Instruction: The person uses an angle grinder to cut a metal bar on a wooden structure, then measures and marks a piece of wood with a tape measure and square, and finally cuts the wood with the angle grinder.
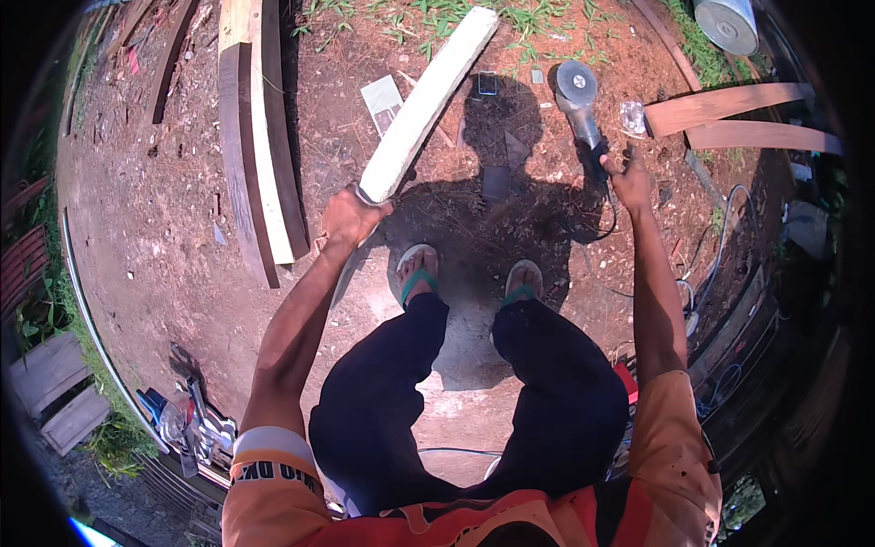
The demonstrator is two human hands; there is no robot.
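Observation:
A long, pale, whitish beam (428, 105) slants up and to the right from my left hand (355, 217). That hand is closed around its near end. To the right, an angle grinder (581, 108) with a grey disc faces upward at its far end. My right hand (631, 180) has its fingers curled at the black rear end of the grinder, where the cord comes out; the fingertips are partly hidden. Both arms are stretched forward, and my sandalled feet stand between the two hands.
Several dark and light planks (264, 146) lie at the left. Two reddish-brown boards (729, 108) reach in from the right, beside a clear plastic piece (632, 118). A metal bucket (726, 25) lies at the far right. Cables (725, 237) loop at the right; tools (196, 415) lie lower left.

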